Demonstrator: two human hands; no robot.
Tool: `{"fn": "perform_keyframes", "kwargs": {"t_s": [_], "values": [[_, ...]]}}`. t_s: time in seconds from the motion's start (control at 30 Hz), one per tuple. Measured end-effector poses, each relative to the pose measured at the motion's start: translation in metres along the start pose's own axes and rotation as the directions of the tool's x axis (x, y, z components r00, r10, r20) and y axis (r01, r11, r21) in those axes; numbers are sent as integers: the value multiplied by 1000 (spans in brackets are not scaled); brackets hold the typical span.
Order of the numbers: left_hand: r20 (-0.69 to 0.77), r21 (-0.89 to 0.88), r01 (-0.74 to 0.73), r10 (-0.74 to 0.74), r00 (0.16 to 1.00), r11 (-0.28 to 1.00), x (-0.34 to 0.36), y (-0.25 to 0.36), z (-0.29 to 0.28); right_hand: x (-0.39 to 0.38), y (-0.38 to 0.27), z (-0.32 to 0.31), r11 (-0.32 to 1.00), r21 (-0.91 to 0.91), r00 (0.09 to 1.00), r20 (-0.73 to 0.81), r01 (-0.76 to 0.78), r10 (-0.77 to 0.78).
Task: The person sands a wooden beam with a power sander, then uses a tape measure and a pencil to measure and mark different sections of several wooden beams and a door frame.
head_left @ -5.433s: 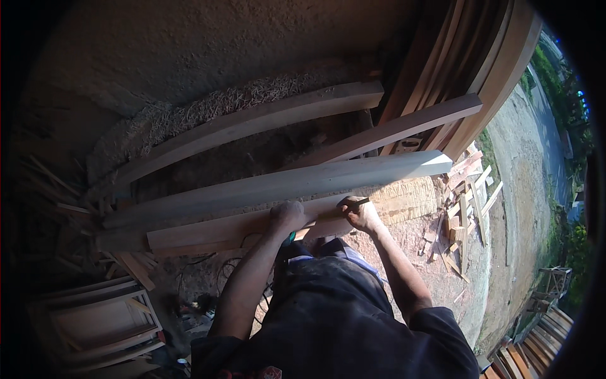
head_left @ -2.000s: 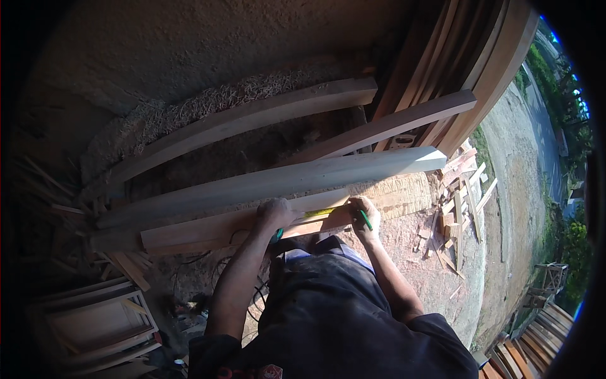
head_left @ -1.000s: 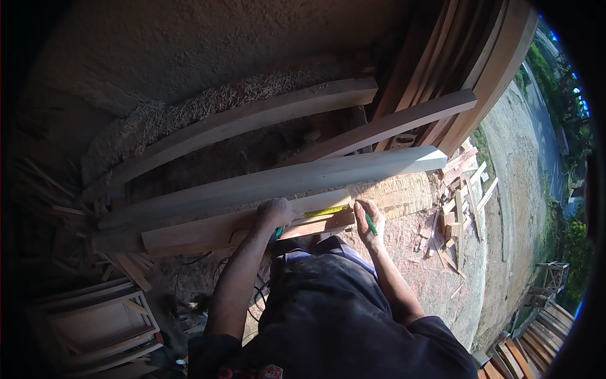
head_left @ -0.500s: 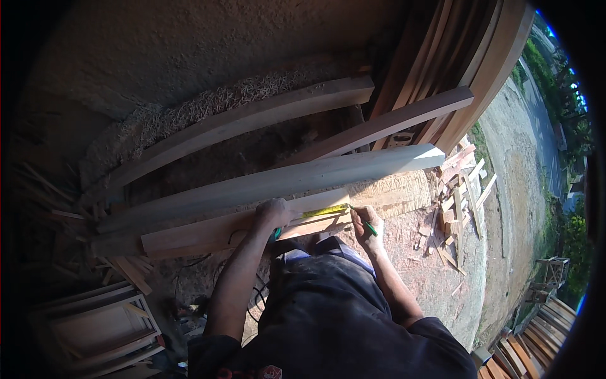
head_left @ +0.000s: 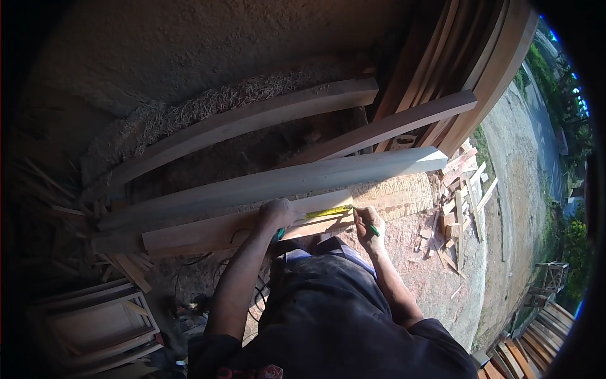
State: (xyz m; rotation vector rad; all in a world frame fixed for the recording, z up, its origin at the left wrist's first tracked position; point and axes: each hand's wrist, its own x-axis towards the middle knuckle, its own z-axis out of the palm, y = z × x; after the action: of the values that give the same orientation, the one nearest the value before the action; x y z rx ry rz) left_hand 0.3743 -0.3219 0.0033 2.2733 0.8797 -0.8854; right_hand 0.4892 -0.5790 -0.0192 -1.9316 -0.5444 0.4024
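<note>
A pale wooden board (head_left: 189, 233) lies across the bench in front of me. Along its right part stretches the yellow blade of a tape measure (head_left: 328, 211). My left hand (head_left: 276, 215) is closed around the tape measure, with a bit of teal-green showing below the fingers; most of its case is hidden. At the board's right end, by the tip of the blade, is my right hand (head_left: 368, 222). Its fingers are closed on a green pencil or pen (head_left: 374, 230), whose back end sticks out toward me.
A thick squared beam (head_left: 284, 183) lies just beyond the board, with two more beams farther back. Tall planks (head_left: 486, 69) lean at the upper right. Wood offcuts (head_left: 451, 224) litter the ground to the right. Panelled wooden frames (head_left: 95, 322) stand at the lower left.
Both hands keep their places at the tape and the board's end. The right hand's fingers have shifted slightly around the green pencil or pen. The whole view has moved a little.
</note>
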Motion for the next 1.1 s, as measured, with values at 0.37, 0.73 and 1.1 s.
{"fn": "perform_keyframes", "kwargs": {"t_s": [0.37,0.73,1.1], "values": [[-29,24,-23,23,999,999,4,-4,5,0,4,1,996,-47,997,-28,74,-76],[-45,15,-30,30,999,999,-2,-1,-1,-1,5,0,997,-50,998,-15,62,-63],[27,8,-155,155,988,988,-16,-7,4,4,-9,-6,999,46,991,-134,29,-22]]}}
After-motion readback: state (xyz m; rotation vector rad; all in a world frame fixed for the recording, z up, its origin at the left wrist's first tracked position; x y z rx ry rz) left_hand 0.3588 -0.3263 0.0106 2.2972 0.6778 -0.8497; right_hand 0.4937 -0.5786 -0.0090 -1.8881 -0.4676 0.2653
